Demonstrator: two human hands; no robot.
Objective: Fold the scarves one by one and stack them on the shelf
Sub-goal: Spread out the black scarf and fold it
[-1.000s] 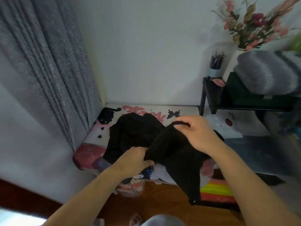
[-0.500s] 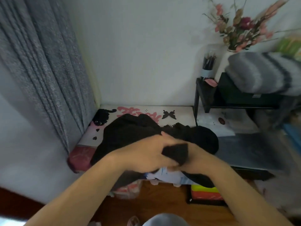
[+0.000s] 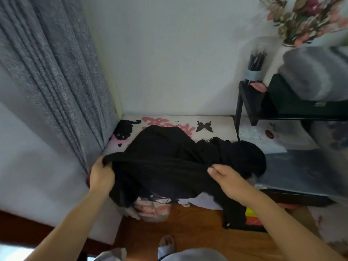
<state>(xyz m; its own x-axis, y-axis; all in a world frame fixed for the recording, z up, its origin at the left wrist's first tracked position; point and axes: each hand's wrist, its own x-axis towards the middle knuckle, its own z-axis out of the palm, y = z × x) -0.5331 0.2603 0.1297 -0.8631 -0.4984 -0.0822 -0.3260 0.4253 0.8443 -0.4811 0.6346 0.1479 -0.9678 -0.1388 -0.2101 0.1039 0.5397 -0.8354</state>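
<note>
The black scarf [image 3: 169, 162] lies bunched across the printed surface [image 3: 216, 123] at the view's centre, stretched between two hands. The left hand [image 3: 101, 178], at 9 o'clock of the cloth, has its grip curled round a gathered end. The right hand [image 3: 227, 178], at 3 o'clock, lies on the fabric with fingers nearly straight; whether the thumb pinches anything underneath is hidden.

The risks, as I judge them: a long tail of the scarf hangs off the near edge at 5 o'clock toward the wooden floor, and its weight could drag the rest down or skew the fold. With only one end firmly held, the soft cloth may slide under the flat right hand, so edges will not line up. The heap at 2 o'clock could be a second scarf; I cannot tell, and lifting both together would tangle them.

The scarf looks thin, matte, finely ribbed and limp, creasing into soft ridges. The surface is smooth, with cat and butterfly prints. The dark shelf [image 3: 243, 102] at 2 o'clock has hard straight edges and carries a fluffy grey striped roll [image 3: 310, 76].
</note>
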